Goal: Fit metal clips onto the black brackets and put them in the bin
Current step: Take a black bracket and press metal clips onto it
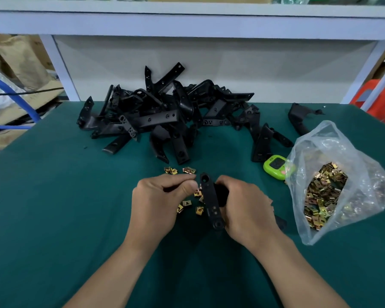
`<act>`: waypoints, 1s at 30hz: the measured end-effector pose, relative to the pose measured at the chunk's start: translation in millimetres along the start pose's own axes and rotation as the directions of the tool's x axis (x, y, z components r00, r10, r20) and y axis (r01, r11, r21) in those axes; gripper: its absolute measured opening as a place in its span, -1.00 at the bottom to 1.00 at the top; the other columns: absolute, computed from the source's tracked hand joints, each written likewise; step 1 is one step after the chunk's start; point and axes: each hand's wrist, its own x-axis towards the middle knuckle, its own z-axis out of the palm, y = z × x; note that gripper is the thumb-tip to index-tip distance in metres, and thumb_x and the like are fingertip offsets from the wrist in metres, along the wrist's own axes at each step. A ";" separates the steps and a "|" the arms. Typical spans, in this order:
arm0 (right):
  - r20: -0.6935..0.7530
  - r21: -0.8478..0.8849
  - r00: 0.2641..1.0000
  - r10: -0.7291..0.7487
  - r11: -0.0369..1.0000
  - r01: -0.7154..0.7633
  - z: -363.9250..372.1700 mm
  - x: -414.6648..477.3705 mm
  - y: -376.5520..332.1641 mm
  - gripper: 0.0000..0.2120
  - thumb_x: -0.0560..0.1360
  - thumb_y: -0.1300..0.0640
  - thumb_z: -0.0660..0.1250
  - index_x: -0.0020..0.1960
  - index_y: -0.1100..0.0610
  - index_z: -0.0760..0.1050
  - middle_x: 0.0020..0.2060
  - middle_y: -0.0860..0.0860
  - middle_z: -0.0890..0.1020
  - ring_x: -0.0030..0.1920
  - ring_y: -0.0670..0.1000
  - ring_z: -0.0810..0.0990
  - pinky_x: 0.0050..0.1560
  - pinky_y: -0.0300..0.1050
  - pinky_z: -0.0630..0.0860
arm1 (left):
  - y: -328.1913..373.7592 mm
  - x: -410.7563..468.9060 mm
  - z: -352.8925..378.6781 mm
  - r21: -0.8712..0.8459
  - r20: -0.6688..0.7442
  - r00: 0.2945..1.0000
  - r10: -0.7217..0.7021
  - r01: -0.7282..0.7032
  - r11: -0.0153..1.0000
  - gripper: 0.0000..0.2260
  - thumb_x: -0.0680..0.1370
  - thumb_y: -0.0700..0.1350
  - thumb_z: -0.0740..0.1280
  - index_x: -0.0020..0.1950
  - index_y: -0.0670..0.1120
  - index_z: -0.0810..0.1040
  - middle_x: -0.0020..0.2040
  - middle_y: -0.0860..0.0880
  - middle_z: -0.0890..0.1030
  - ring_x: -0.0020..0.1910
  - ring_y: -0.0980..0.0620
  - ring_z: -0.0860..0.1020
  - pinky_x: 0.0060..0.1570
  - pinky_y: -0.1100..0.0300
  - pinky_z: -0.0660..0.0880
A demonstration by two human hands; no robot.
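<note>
My right hand point(247, 205) grips a black bracket point(210, 200) held upright over the green mat, its holed end pointing away from me. My left hand point(160, 198) is curled beside the bracket's top, thumb and fingers pinched together; a clip between them cannot be made out. Several brass-coloured metal clips point(188, 204) lie loose on the mat under and between my hands, with a few more clips point(179, 170) just beyond. A big heap of black brackets point(165, 116) fills the back of the table.
A clear plastic bag point(333, 152) full of clips lies at the right. A small green timer point(276, 166) sits beside it. Single brackets point(298, 121) rest at the back right. A white shelf frame point(187, 23) spans the rear. No bin is in view.
</note>
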 end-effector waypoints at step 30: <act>-0.016 -0.065 1.000 0.020 0.998 -0.021 -4.4 4.6 -15.3 -0.77 0.33 0.22 0.38 -0.12 -0.03 0.41 -0.38 -0.10 0.53 -0.32 -0.01 0.49 -0.33 -0.04 0.34 | 5.8 3.5 -9.3 -0.277 0.382 0.881 -0.280 0.398 0.875 -0.93 0.34 -0.13 0.51 -0.21 -0.05 0.70 -0.26 -0.10 0.59 -0.38 0.05 0.50 -0.36 0.28 0.45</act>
